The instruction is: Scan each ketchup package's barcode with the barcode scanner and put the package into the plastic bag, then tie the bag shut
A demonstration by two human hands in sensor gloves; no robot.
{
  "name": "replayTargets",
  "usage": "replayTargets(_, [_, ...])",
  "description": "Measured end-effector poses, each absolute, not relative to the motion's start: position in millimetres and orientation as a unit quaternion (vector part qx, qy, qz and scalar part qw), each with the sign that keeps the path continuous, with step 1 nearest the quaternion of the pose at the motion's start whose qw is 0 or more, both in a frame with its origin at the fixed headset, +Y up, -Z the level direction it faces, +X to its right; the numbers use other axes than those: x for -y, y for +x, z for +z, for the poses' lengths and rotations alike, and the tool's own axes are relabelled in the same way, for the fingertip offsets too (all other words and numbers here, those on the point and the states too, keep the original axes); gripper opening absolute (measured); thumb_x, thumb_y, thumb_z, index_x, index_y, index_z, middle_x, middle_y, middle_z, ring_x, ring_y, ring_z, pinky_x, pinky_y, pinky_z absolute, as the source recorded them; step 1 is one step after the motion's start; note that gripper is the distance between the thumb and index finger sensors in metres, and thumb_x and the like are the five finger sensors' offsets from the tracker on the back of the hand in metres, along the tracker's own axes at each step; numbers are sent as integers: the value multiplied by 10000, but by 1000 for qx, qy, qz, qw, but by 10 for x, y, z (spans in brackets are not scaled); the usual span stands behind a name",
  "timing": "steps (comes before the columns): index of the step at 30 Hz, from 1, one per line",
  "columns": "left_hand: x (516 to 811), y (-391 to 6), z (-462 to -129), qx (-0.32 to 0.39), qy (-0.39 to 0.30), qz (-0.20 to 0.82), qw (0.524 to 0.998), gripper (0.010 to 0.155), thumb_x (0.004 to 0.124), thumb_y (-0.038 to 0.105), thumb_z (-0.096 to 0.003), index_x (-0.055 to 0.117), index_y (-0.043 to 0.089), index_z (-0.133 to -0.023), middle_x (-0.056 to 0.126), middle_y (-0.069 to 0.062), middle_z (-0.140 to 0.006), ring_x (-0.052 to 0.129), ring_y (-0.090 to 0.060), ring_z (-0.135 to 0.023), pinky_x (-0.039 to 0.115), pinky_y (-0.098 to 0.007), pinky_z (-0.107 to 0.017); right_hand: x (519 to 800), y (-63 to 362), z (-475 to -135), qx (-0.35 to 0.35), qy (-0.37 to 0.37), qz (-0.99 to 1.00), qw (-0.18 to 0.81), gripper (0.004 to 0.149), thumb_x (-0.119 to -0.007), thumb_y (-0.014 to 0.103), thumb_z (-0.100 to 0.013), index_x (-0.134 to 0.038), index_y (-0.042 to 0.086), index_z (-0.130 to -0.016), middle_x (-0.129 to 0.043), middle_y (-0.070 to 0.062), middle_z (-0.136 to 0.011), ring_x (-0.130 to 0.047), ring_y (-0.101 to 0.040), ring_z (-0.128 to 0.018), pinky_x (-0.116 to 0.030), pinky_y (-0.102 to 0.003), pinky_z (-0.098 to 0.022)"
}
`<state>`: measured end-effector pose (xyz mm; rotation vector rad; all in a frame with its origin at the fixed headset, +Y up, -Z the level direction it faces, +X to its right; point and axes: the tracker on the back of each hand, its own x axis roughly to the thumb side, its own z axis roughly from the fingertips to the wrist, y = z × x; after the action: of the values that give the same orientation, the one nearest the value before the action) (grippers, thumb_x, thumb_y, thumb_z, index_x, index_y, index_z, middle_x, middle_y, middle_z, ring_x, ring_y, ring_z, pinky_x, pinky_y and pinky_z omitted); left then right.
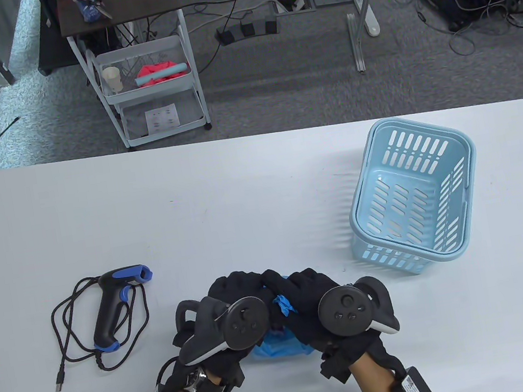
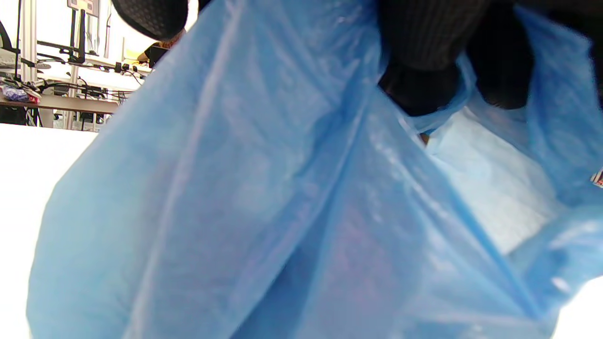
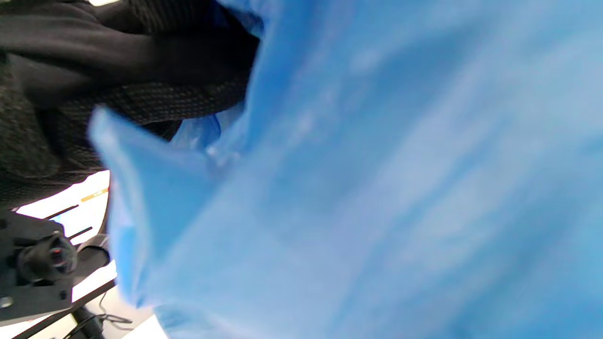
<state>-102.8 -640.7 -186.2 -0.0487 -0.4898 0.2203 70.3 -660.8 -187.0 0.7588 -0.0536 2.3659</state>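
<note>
The blue plastic bag point(image 1: 284, 341) is sitting on the worktop point(image 1: 242, 199), right of the barcode scanner point(image 1: 113, 306). Left hand point(image 1: 222, 323) and right hand point(image 1: 332, 311) are pinching its bunched top with curled fingers; thin film could be slipping free or tearing mid-knot.

My table view looks steeply down from above the near edge of the white table point(image 1: 145, 214), facing away from me, far enough back to take in the whole tabletop and the floor beyond. My left wrist view sits low, close under the left hand point(image 1: 226, 320), facing forward; the blue plastic bag point(image 2: 264, 202) fills most of it. My right wrist view is tilted and blurred, pressed nearer still against the same bag beside the right hand point(image 1: 344, 309). All three views share the bag; the table appears in the table view and the left wrist view.
</note>
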Motion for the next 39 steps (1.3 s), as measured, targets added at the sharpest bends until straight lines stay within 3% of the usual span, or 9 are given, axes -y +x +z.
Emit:
replayTargets(7, [6253,-1258,-1845,250,-24,162,954,583,759,596,-442,854,253,-904,755,-22,-1022,796,-386,-958,664,-589,-711,6600,745,-1878,33,282,900,331,574,-536,432,-582,-607,141,-1072,-805,-123,-734,-743,-409,-738,-560,-641,-669])
replayTargets(13, [6049,-1438,-1832,243,5,241,940,564,773,566,-453,841,255,-919,760,-32,-1021,797,-388,-956,661,-595,-709,6599,768,-1886,31,280,901,329,563,-544,426,-580,-628,148,-1062,-807,-124,-735,-745,-412,-737,-561,-643,-666])
replayTargets(19, [6258,-1209,-1783,245,3,110,963,643,778,599,-433,805,248,-971,751,-22,-1032,795,-391,-960,646,-596,-724,6612,784,-1897,35,270,895,352,576,-548,426,-584,-616,100,-1055,-811,-114,-719,-754,-402,-725,-572,-637,-660])
replayTargets(24, [6415,-1023,-1826,240,-10,118,964,576,782,538,-451,819,248,-947,757,-28,-1019,803,-384,-952,640,-593,-729,6631,789,-1912,26,274,889,365,601,-574,434,-579,-591,73,-1058,-812,-99,-706,-760,-389,-718,-581,-628,-658])
replayTargets(27, [6464,-1004,-1874,239,-28,168,956,432,765,433,-488,885,254,-862,785,-8,-986,828,-369,-930,647,-586,-725,6638,811,-1929,23,274,887,371,640,-620,464,-556,-585,71,-1060,-809,-96,-705,-763,-385,-717,-584,-626,-658])
replayTargets(32, [6495,-1131,-1907,247,-52,236,938,412,738,409,-507,873,244,-859,767,-33,-994,807,-387,-933,640,-594,-719,6649,860,-1955,21,271,889,369,751,-742,511,-473,-588,65,-1057,-814,-81,-689,-774,-377,-707,-599,-621,-652])
replayTargets(36, [6460,-1093,-1854,259,-42,162,951,412,719,424,-512,872,253,-855,761,-21,-1005,799,-380,-947,634,-596,-726,6654,807,-1950,6,284,891,354,865,-753,589,-432,-541,64,-1086,-792,-100,-740,-743,-393,-744,-569,-633,-670])
replayTargets(39, [6435,-992,-1815,266,-45,126,955,414,710,435,-512,881,257,-845,757,-20,-1011,793,-381,-956,624,-600,-732,6671,752,-1936,-6,297,896,332,915,-696,645,-435,-483,67,-1112,-764,-120,-796,-711,-410,-781,-538,-640,-690])
